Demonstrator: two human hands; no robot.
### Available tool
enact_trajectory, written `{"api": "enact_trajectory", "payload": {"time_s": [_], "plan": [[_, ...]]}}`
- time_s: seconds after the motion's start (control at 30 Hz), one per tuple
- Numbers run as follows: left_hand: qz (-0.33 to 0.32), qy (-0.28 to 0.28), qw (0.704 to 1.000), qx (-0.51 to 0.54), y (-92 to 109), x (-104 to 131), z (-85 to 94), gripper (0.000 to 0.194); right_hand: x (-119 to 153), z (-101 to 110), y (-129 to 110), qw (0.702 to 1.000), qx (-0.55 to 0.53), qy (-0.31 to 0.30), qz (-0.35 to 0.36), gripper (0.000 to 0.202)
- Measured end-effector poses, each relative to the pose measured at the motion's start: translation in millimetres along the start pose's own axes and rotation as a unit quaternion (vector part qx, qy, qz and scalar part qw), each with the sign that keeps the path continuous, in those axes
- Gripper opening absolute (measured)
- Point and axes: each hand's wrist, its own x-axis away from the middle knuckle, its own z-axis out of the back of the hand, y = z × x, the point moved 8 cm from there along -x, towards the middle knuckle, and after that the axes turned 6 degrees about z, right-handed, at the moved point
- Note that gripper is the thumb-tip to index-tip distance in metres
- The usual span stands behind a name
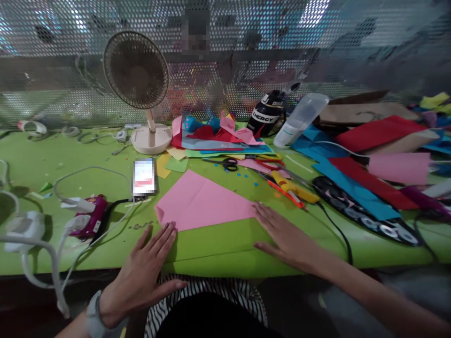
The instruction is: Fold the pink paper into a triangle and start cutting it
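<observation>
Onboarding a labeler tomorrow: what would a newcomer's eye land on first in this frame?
The large folded pink paper sheet at the centre of the bright green table, with the left hand and right hand flat at its near corners. Behind it to the left stands a beige round desk fan. To the right lies a spread of red, blue and pink paper sheets.

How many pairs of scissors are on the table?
2: black-handled scissors behind the pink sheet, and red-handled scissors right of them. Others may be hidden under the paper pile.
</observation>
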Motion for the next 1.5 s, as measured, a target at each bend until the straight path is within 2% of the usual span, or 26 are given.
{"api": "enact_trajectory", "payload": {"time_s": [0.1,0.2,0.3,0.4,0.5,0.57,0.67,0.83,0.9,1.0,1.07,1.17,1.23,1.33,1.4,1.5], "plan": [[0.010,0.002,1.000,-0.009,-3,6,0.4,0.093,15,0,11,1.000,0.019,0.011,-0.017,0.086],[0.018,0.005,1.000,-0.011,-3,10,0.3,0.091,16,2,18,0.999,0.019,0.006,-0.037,0.078],[0.035,0.006,0.999,0.000,-4,7,1.1,0.084,3,13,27,0.997,0.001,0.021,-0.078,0.068],[0.077,0.011,0.997,0.017,-7,-5,4.6,0.069,-21,31,33,0.991,-0.023,0.046,-0.127,0.056],[0.112,0.042,0.992,0.031,-8,-21,12.2,0.056,-47,41,30,0.987,-0.043,0.010,-0.155,0.056],[0.109,0.054,0.992,0.043,-3,-31,15.0,0.053,-60,43,27,0.985,-0.050,-0.030,-0.161,0.059],[0.091,0.042,0.993,0.056,6,-43,12.9,0.051,-71,42,21,0.983,-0.086,-0.072,-0.144,0.055],[0.071,0.023,0.996,0.059,18,-60,10.4,0.056,-74,37,34,0.971,-0.129,-0.082,-0.185,0.066],[0.063,0.022,0.996,0.057,22,-69,12.5,0.060,-76,33,40,0.962,-0.168,-0.079,-0.198,0.065],[0.050,0.001,0.997,0.050,31,-85,12.9,0.066,-80,27,43,0.934,-0.289,-0.068,-0.197,0.057],[0.053,-0.014,0.997,0.047,38,-96,11.3,0.075,-82,26,42,0.898,-0.390,-0.054,-0.198,0.062],[0.047,-0.030,0.998,0.038,51,-110,5.9,0.088,-85,35,37,0.842,-0.501,-0.009,-0.200,0.070],[0.046,-0.037,0.998,0.032,56,-117,1.0,0.089,-86,46,31,0.815,-0.546,0.024,-0.192,0.061],[0.057,-0.025,0.998,0.025,54,-124,-1.9,0.067,-87,57,21,0.785,-0.590,0.050,-0.182,0.039],[0.057,-0.003,0.998,0.027,47,-126,2.6,0.051,-87,62,21,0.773,-0.604,0.079,-0.175,0.031],[0.066,0.068,0.995,0.027,30,-126,26.5,0.032,-90,71,35,0.765,-0.608,0.161,-0.142,0.034]]}}
